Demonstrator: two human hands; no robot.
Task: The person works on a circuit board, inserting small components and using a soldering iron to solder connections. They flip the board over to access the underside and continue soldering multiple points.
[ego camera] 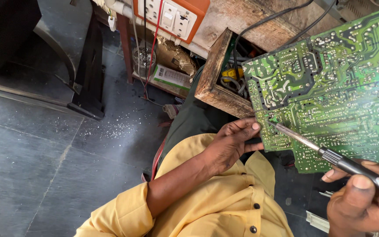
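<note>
Circuit board (330, 87), green with its solder side up, is the landmark for all that follows; it is held tilted above the person's lap, filling the upper right of the view. The left hand (231, 145) has its grip closed on the board's lower left edge, thumb on the solder face and the other fingers curled behind. The right hand (365, 199), below the board's lower right corner, has its grip closed around the dark handle of a soldering iron (334, 158). The iron's metal shaft slants up and to the left across the board, and its tip touches the solder face near the lower left edge, just beside the left thumb.

Below the board lies the person's yellow shirt (216, 206), its sleeve rolled up above the left elbow. Touching or just behind the board's left edge sits an open wooden box (213, 79) with cables and a yellow part inside. Above and to the left of the board, an orange switch-and-socket panel (172, 15) is fixed on the wooden counter (242, 22), with red and white wires hanging from it. Far to the left of the board spreads a dark tiled floor (31, 166), sprinkled with pale specks.
</note>
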